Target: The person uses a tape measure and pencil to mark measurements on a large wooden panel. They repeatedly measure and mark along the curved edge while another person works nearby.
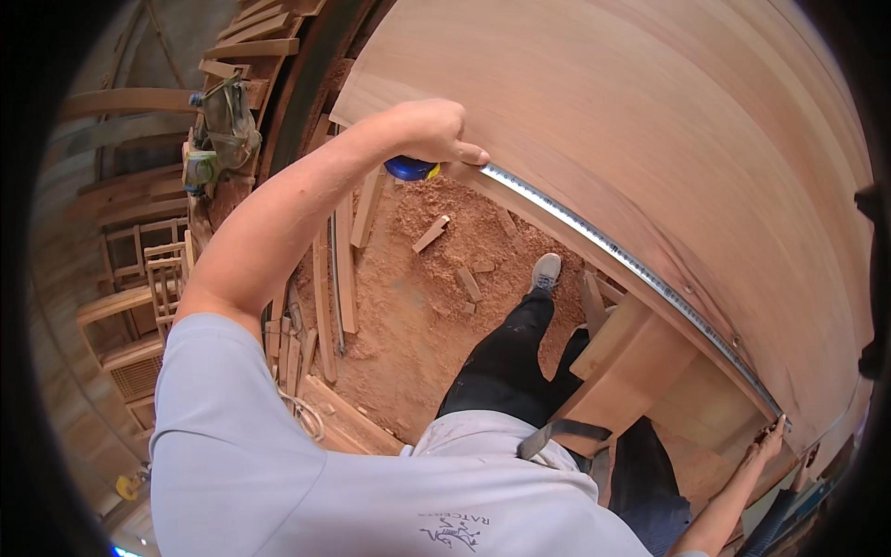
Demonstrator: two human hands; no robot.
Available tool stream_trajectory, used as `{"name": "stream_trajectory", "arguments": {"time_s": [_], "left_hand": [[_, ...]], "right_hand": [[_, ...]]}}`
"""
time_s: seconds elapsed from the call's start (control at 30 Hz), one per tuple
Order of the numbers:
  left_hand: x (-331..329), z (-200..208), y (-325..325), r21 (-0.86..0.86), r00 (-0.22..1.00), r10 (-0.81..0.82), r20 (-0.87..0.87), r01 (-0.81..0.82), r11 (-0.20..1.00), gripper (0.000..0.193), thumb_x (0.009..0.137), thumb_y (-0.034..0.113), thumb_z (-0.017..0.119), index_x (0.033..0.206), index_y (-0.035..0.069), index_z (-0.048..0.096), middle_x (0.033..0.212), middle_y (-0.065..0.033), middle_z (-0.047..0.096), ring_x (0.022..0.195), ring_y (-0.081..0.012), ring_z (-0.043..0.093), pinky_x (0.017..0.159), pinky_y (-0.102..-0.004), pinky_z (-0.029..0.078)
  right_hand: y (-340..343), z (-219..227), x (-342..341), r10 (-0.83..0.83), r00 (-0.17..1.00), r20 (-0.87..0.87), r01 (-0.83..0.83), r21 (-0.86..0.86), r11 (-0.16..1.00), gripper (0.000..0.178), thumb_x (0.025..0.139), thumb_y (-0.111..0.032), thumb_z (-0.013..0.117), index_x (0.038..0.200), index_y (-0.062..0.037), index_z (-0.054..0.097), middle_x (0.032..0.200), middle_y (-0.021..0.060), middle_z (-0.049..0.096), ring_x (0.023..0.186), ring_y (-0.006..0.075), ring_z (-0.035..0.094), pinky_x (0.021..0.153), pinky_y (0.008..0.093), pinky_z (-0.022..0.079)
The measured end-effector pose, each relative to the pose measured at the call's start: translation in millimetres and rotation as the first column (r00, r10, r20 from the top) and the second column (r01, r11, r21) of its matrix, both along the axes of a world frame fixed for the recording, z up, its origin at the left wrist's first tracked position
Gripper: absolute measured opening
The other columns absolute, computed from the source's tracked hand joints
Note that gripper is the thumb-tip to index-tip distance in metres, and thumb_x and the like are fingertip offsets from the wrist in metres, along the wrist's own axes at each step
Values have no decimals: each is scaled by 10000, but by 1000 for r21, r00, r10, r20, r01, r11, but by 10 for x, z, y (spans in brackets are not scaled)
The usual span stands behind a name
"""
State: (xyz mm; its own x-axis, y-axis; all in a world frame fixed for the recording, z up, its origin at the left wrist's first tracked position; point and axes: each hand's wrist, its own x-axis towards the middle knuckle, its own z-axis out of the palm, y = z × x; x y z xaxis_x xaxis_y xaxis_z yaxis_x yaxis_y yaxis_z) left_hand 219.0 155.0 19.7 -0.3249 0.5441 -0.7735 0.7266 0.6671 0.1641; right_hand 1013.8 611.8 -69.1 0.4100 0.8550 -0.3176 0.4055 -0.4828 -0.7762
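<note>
A broad wooden panel lies in front of me with its pale grain showing. Along its near edge stretches the metal blade of a tape measure, running from the upper middle down to the right. My left hand is closed around the tape's blue and yellow case, mostly hidden below it, with one digit extended onto the blade at the panel's edge. Far to the right, my right hand pinches the blade's other end by the panel's corner.
Wooden boxes or boards stand under the panel by my legs. Sawdust and wood offcuts cover the floor. Long strips lean at the left, near stacked timber, a green-labelled container and wooden frames.
</note>
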Motion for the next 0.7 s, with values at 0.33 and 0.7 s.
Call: {"name": "stream_trajectory", "arguments": {"time_s": [0.33,0.7], "left_hand": [[-29,-42,-41,49,1000,4,22,-5,999,612,863,559,699,646,-13,733,618,-160,660,595,-270,649,588,-423,513],[35,8,-6,8,999,6,-32,-5,1000,564,884,518,696,604,30,734,588,-96,663,549,-229,634,559,-388,510]], "right_hand": [[0,-1,-39,-24,1000,6,24,30,999,380,871,-382,811,709,-172,539,582,-62,476,444,54,438,390,206,334],[34,3,-15,-41,999,-3,41,25,999,367,849,-368,833,744,-167,544,623,-49,536,471,49,479,400,187,369]]}}
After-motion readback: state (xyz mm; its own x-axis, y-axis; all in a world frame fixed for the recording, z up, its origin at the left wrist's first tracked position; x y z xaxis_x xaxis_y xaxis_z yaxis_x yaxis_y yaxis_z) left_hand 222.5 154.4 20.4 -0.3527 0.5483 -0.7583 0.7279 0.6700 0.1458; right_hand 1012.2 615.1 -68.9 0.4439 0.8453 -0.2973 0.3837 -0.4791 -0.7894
